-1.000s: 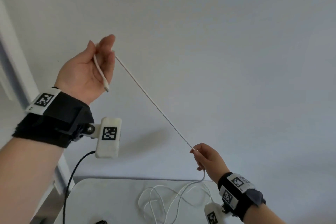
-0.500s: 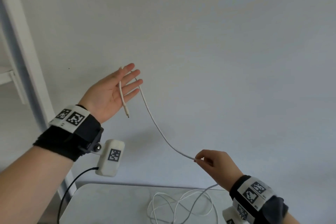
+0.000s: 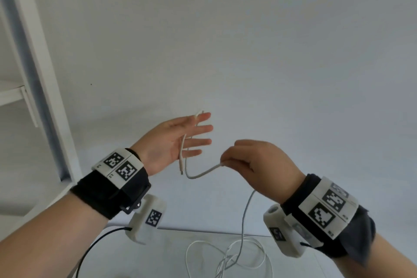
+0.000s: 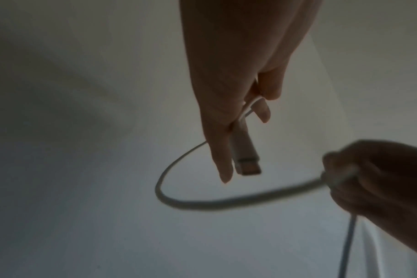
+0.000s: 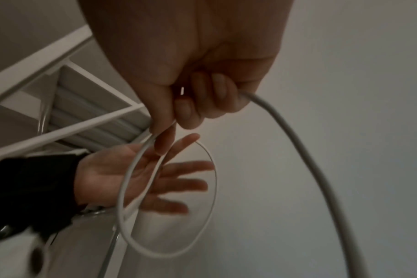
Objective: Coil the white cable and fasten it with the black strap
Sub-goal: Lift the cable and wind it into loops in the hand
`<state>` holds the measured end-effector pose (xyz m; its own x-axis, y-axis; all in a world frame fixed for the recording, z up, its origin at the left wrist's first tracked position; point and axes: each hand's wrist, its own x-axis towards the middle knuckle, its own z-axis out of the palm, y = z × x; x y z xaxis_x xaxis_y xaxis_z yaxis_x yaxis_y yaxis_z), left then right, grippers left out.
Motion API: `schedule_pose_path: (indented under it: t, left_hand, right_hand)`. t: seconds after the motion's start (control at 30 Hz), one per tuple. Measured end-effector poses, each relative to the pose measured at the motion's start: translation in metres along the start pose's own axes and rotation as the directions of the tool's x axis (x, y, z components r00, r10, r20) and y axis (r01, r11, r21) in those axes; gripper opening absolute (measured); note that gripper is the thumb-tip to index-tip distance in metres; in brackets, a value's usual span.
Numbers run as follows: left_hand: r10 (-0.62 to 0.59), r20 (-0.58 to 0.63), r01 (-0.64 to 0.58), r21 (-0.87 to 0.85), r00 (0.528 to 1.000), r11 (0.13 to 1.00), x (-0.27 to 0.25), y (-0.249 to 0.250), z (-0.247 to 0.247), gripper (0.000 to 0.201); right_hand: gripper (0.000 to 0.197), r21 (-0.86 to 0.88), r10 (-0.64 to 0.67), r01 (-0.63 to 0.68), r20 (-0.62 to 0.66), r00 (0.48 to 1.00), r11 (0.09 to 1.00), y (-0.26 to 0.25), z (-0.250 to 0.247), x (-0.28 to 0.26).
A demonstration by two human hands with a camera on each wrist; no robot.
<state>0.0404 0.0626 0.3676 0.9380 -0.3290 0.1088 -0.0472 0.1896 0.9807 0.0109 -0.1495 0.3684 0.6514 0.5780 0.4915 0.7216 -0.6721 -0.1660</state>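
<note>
My left hand (image 3: 196,141) is raised with the palm up and the fingers straight. The white cable (image 3: 200,175) crosses its fingers, and the plug (image 4: 246,159) hangs below them. In the left wrist view the thumb pinches the cable against a finger. Close to its right, my right hand (image 3: 228,161) pinches the cable between thumb and forefinger. A short slack loop (image 5: 213,188) sags between the two hands. From my right hand the cable drops to loose loops (image 3: 225,255) on the table. No black strap is in view.
A white table (image 3: 158,255) lies below the hands, in front of a plain white wall. A white shelf frame (image 3: 38,74) stands at the left. A black wire (image 3: 94,246) runs from the left wrist camera.
My hands have come together: the left one dropped and opened flat, and the right one rose toward it. The cable between them went from a taut line to a slack loop.
</note>
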Motion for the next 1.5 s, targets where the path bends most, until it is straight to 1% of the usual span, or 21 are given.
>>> schedule_pose_path:
  t: [0.17,0.23,0.37,0.53,0.63,0.7,0.77,0.87,0.9,0.93,1.0,1.03,1.1,1.17,1.2,1.23,1.27,1.3,1.37,1.5]
  left_hand:
    - [-0.05,0.082,0.045,0.057,0.995,0.997,-0.01,-0.006,0.015,0.041]
    - [-0.046,0.093,0.041,0.051,0.995,0.998,-0.013,-0.008,0.018,0.04]
    - [-0.037,0.125,0.039,-0.013,0.991,0.999,-0.017,-0.007,0.021,0.036]
    - [-0.041,0.091,0.043,-0.026,0.995,0.999,-0.024,-0.009,0.022,0.033]
    - [-0.05,0.128,0.067,-0.129,0.991,0.989,-0.026,-0.005,0.021,0.033]
    - [-0.04,0.16,0.068,-0.173,0.986,0.983,-0.026,-0.001,0.018,0.034]
    - [-0.023,0.164,0.055,-0.196,0.986,0.979,-0.027,0.005,0.015,0.033]
    - [0.009,0.171,0.038,-0.271,0.985,0.962,-0.027,0.019,0.007,0.035]
    - [0.019,0.188,0.042,-0.318,0.982,0.947,-0.026,0.024,0.001,0.037]
    - [0.027,0.237,0.068,-0.381,0.971,0.922,-0.023,0.029,-0.007,0.039]
    - [0.056,0.4,0.187,-0.541,0.915,0.82,-0.018,0.039,-0.025,0.041]
    - [0.061,0.4,0.196,-0.57,0.915,0.798,-0.02,0.045,-0.035,0.042]
    - [0.068,0.32,0.131,-0.562,0.945,0.817,-0.023,0.051,-0.049,0.044]
    - [0.084,0.3,0.096,-0.54,0.95,0.836,-0.019,0.054,-0.054,0.043]
    - [0.068,0.189,0.03,-0.474,0.98,0.88,-0.019,0.053,-0.051,0.041]
    - [0.079,0.06,-0.05,-0.388,0.995,0.92,-0.02,0.051,-0.046,0.038]
    - [0.091,-0.02,-0.092,-0.336,0.996,0.937,-0.02,0.047,-0.04,0.034]
    - [0.096,-0.049,-0.107,-0.333,0.994,0.937,-0.019,0.044,-0.034,0.031]
    - [0.091,-0.06,-0.107,-0.353,0.994,0.93,-0.015,0.036,-0.028,0.026]
    - [0.062,-0.065,-0.081,-0.339,0.996,0.937,-0.012,0.025,-0.017,0.021]
  right_hand:
    - [0.021,0.044,-0.001,0.007,-0.138,0.99,0.999,-0.008,-0.018,0.022]
    - [0.016,0.064,0.021,-0.011,-0.159,0.987,0.998,-0.007,-0.02,0.028]
    - [0.014,0.104,0.066,-0.047,-0.193,0.979,0.993,-0.009,-0.019,0.033]
    - [0.015,0.162,0.174,-0.136,-0.25,0.952,0.977,-0.004,-0.018,0.037]
    - [0.016,0.214,0.212,-0.16,-0.247,0.945,0.964,0.0,-0.014,0.037]
    - [0.017,0.286,0.26,-0.187,-0.242,0.935,0.94,0.005,-0.01,0.036]
    - [0.025,0.361,0.296,-0.211,-0.199,0.934,0.908,0.012,-0.002,0.031]
    - [0.029,0.454,0.332,-0.253,-0.102,0.938,0.854,0.029,0.014,0.018]
    - [0.031,0.47,0.354,-0.277,-0.083,0.931,0.838,0.037,0.02,0.012]
    - [0.033,0.475,0.378,-0.303,-0.069,0.923,0.826,0.046,0.025,0.004]
    - [0.036,0.47,0.428,-0.362,-0.037,0.903,0.805,0.066,0.036,-0.013]
    - [0.036,0.468,0.456,-0.398,-0.013,0.89,0.789,0.076,0.041,-0.022]
    - [0.035,0.472,0.518,-0.468,0.03,0.855,0.747,0.093,0.049,-0.039]
    - [0.03,0.489,0.579,-0.522,0.041,0.814,0.699,0.104,0.054,-0.051]
    - [0.026,0.501,0.608,-0.54,0.036,0.793,0.676,0.107,0.055,-0.055]
    - [0.021,0.509,0.632,-0.554,0.025,0.774,0.659,0.108,0.057,-0.056]
    - [0.018,0.502,0.651,-0.566,0.008,0.759,0.654,0.107,0.057,-0.057]
    - [0.016,0.48,0.659,-0.574,-0.011,0.752,0.663,0.105,0.058,-0.056]
    - [0.015,0.403,0.648,-0.587,-0.018,0.762,0.702,0.098,0.06,-0.052]
    - [0.016,0.228,0.598,-0.596,0.067,0.799,0.77,0.08,0.06,-0.044]
